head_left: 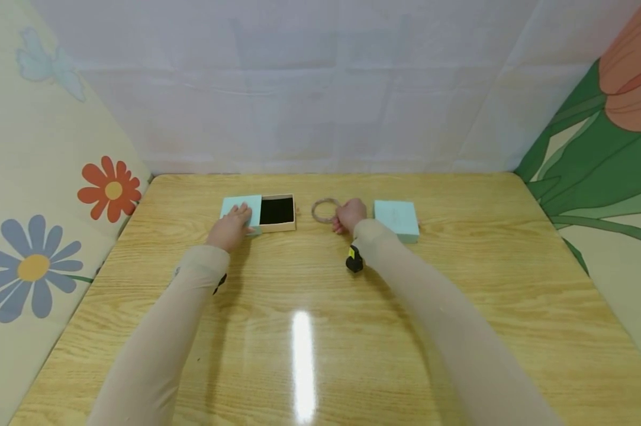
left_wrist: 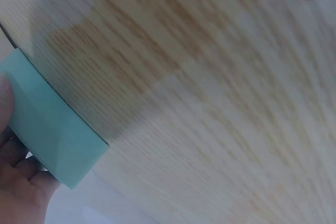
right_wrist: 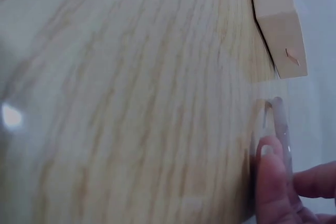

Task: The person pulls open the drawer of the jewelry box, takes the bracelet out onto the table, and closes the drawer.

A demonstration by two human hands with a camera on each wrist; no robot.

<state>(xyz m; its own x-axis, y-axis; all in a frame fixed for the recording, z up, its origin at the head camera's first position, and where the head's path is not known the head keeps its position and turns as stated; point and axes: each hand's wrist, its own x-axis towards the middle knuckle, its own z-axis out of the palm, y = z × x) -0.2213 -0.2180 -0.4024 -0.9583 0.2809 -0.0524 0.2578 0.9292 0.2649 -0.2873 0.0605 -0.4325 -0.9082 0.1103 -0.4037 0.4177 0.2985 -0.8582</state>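
Observation:
On the left, my left hand (head_left: 229,228) lies over the light turquoise sleeve of a drawer box (head_left: 253,204). Its thumb and curled fingers grip opposite sides of the sleeve (left_wrist: 52,124) in the left wrist view. The cream inner tray (head_left: 279,226) juts out to the right, showing a black lining (head_left: 277,210). My right hand (head_left: 350,214) pinches the right side of a pale, greyish bangle (head_left: 313,209) between thumb and fingers. The bangle (right_wrist: 281,114) appears nearly edge-on in the right wrist view, low over the wood, beyond my fingertips.
A second turquoise box (head_left: 396,219), its lid side up, sits just right of my right hand. Both boxes are on a glossy wooden table (head_left: 256,331). A white cloth (head_left: 320,106) hangs behind, with flower-printed panels (head_left: 32,177) at both sides.

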